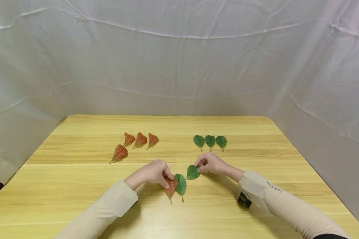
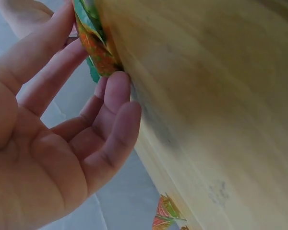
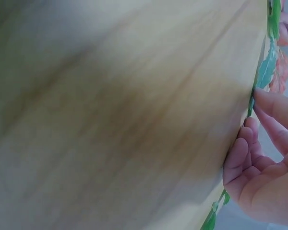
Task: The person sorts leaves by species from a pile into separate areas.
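My left hand (image 1: 156,172) holds a red leaf (image 1: 171,188) between thumb and index finger, low over the front middle of the table. Beside that leaf, touching its right edge, lies a green leaf (image 1: 181,184) with its stem toward me. A second green leaf (image 1: 192,172) sits a little farther right and back, its right edge pinched by my right hand (image 1: 213,163). In the left wrist view the red leaf (image 2: 97,52) shows at the fingertips, other fingers loosely bent. Seen from the right wrist, the green leaf (image 3: 266,67) reaches out past the thumb.
Several red leaves (image 1: 140,140) lie at the back left of the wooden table (image 1: 77,192). Three green leaves (image 1: 210,141) stand in a row at the back right. A pale cloth (image 1: 179,66) hangs around the table's back and sides.
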A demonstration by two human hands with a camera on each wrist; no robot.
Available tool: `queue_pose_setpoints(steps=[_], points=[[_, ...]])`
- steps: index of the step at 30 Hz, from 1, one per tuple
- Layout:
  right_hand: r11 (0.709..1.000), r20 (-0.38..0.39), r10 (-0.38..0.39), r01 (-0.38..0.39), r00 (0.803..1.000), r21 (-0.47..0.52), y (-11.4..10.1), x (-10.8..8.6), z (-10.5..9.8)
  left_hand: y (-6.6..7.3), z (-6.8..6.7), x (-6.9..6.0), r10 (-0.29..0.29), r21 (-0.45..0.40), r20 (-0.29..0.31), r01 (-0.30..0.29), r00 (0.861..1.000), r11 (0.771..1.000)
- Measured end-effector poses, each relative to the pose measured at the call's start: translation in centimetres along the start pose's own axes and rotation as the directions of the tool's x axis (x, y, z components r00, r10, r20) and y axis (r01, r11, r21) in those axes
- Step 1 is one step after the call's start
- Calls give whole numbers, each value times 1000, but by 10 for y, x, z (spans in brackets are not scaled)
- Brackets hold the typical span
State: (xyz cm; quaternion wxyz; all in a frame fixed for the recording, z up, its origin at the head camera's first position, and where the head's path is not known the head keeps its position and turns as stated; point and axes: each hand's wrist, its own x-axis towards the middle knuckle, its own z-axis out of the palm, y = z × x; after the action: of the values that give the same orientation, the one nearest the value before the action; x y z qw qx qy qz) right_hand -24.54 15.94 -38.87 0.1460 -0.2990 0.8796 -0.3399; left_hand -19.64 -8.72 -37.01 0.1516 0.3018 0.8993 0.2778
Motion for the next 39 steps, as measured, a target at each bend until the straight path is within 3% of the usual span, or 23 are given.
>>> queue_pose_setpoints(steps=[8,12,23,31,39], points=[[1000,-55,21,-22,998,-16,-2,-1,-1,2,-2,-1,-7,2,7,7,1000,1000],[999,-93,24,-22,995,29,-5,-2,2,1,-2,-1,-5,-12,15,5,1000,1000],[956,76,35,-56,996,287,-26,-6,13,-3,-2,0,19,-9,7,-19,1000,1000],[938,172,15,-74,985,340,-35,-7,21,-5,-1,2,19,-8,15,-19,1000,1000],[940,194,25,-90,981,330,-40,-6,28,-3,-1,1,12,0,20,-12,1000,1000]])
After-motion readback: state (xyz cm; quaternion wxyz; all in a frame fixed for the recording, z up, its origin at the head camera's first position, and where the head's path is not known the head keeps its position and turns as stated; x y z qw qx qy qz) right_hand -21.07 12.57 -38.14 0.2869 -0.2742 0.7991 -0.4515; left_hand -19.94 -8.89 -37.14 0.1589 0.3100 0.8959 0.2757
